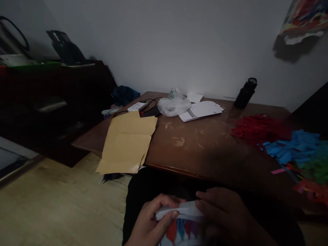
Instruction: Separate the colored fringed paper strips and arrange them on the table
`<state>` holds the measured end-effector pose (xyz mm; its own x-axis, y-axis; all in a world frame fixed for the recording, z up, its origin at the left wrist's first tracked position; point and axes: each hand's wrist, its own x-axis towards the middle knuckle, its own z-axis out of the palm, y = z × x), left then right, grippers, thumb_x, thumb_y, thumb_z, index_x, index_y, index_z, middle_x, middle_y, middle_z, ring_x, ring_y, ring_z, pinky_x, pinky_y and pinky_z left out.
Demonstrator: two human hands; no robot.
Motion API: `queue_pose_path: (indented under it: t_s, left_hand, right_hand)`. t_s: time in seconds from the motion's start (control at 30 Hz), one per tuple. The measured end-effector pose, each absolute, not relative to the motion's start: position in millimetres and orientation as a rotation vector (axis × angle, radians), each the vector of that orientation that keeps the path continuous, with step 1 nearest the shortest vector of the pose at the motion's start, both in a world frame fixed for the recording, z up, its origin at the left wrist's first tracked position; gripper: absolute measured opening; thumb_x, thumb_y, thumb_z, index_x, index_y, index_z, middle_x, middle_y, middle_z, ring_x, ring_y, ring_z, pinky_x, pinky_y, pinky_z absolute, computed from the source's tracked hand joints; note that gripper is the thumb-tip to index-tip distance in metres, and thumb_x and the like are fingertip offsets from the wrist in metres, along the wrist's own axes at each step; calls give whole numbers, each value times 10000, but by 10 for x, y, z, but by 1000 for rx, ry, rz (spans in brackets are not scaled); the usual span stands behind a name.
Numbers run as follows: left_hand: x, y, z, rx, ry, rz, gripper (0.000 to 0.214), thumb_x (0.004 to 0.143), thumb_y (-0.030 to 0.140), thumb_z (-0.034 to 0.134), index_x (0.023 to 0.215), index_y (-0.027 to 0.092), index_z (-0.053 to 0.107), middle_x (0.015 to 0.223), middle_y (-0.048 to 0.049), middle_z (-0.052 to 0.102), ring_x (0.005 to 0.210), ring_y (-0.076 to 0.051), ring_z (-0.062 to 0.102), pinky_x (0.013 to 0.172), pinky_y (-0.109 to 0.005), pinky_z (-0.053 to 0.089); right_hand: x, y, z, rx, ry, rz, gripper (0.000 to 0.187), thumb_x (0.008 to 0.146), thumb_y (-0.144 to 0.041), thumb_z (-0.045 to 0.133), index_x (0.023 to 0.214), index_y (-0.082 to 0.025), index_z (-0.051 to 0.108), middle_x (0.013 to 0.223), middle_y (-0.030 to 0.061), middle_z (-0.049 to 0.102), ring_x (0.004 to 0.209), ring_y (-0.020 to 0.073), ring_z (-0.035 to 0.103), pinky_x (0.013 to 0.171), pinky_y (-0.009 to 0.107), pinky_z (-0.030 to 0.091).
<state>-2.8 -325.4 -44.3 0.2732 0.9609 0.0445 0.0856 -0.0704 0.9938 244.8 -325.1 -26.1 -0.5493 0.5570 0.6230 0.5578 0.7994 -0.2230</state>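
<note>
Low in the view, over my lap, my left hand (152, 218) pinches a white folded piece of paper (188, 209) between thumb and fingers. My right hand (225, 212) is closed around the paper's right end, its fingertips lying over the top. Just below hangs a white surface with red, blue and purple painted shapes (181, 229); whether it is part of the same paper I cannot tell. The right hand's lower part is dark and hides some of it.
The brown table (169, 150) ahead bears yellow-brown paper sheets (125, 143) overhanging its front edge, a clear plastic bag (174, 105), white sheets (202, 111), a black bottle (245, 94), and red (261, 129) and blue paper strips (297, 145). A dark cabinet (51, 112) stands left.
</note>
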Motion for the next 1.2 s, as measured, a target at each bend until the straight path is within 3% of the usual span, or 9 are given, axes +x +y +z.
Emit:
queue_pose_path:
  t_s: [0.13,0.27,0.47,0.63,0.73,0.87,0.97,1.03,1.2]
  left_hand:
    - [-26,-3225,-436,1504,992,974,67,857,281,650,862,222,681,966,-61,751,874,-209,698,772,-270,531]
    - [-16,-3208,-378,1524,912,925,169,871,282,632,1037,254,626,1043,-55,696,958,-216,657,804,-283,522]
    - [142,-3254,-418,1292,758,950,550,765,416,744,1211,284,452,1057,-54,584,778,-176,613,586,-237,493]
    - [273,-3271,-483,1257,847,1136,455,825,315,683,1197,270,426,907,-9,586,738,-143,583,621,-229,460]
    - [263,-3298,-456,1292,794,1090,521,793,158,643,1237,277,398,1034,-44,570,752,-144,608,588,-223,466]
    - [260,-3329,-504,1306,760,1039,660,698,31,650,1257,286,411,1129,-70,552,889,-185,642,721,-282,522]
    - [286,-3318,-618,1227,769,1085,653,690,46,682,1239,293,427,1080,-48,560,761,-139,641,626,-232,522]
    - [276,-3293,-656,1197,796,1131,624,702,63,693,1223,294,439,1042,-34,572,715,-127,635,580,-206,515]
    - [74,-3219,-408,1257,907,1263,465,766,184,729,1165,297,518,990,-15,626,712,-126,644,637,-211,540]
  right_hand:
    - [2412,-3224,-229,-919,-2207,271,245,990,-274,455,1060,-252,689,929,18,752,801,111,709,680,179,569]
    - [2370,-3220,-121,-910,-2206,248,191,944,-233,522,1002,-262,702,883,19,757,769,152,713,765,278,571]
    - [2211,-3144,106,-927,-2354,636,204,928,-327,521,876,-283,713,644,-43,704,482,103,627,422,160,424]
    - [2265,-3036,127,-972,-2527,670,238,958,-283,468,949,-279,706,710,-34,724,549,119,658,497,186,435]
    - [2326,-3002,85,-887,-2644,572,208,935,-279,518,1054,-296,687,751,-25,720,597,132,666,521,199,438]
    - [2271,-3025,37,-809,-2663,624,219,923,-250,560,1095,-322,675,776,-35,719,595,110,657,486,178,424]
    - [2224,-3081,0,-752,-2630,609,170,920,-263,568,1026,-279,699,716,-25,712,552,111,647,473,170,448]
    - [2274,-3115,-10,-782,-2612,699,209,918,-237,567,1092,-280,675,824,-19,741,635,120,689,550,162,509]
    - [2480,-3187,108,-1059,-2384,766,247,945,-253,527,1132,-336,666,930,-43,757,757,151,733,649,188,573]
